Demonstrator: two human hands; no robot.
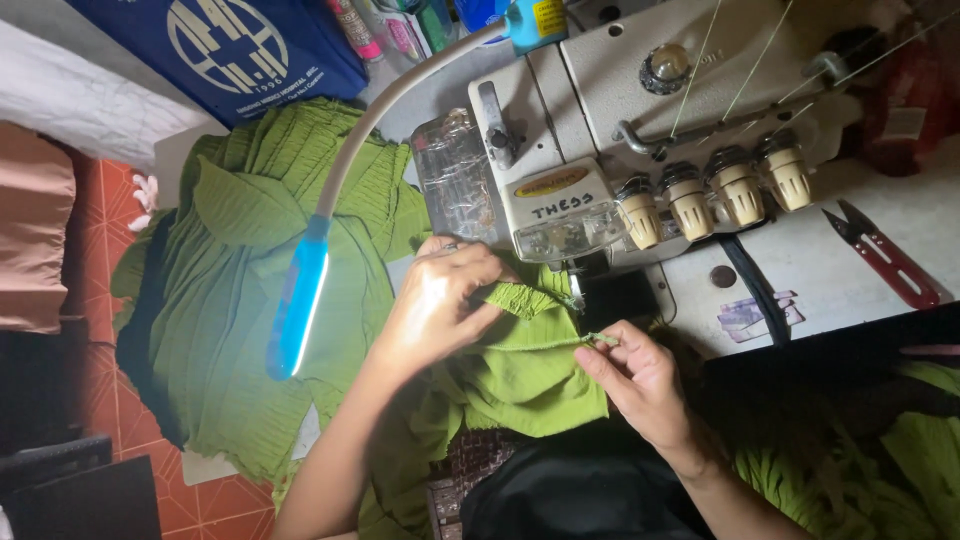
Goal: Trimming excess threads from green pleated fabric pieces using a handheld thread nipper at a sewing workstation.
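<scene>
My left hand [440,300] rests on a piece of crinkled green fabric [520,375], pinching its edge just in front of the presser foot of a cream overlock sewing machine [640,110]. A little to the right, my right hand [640,375] grips the same fabric's edge between thumb and fingers, close to the machine's needle area [578,290]. The cloth drapes down over my lap.
A larger heap of green fabric [260,280] lies at the left under a bendable blue lamp [300,300]. Red thread snips [885,255] lie on the white table [850,290] to the right. A dark blue bag [230,50] sits at the back.
</scene>
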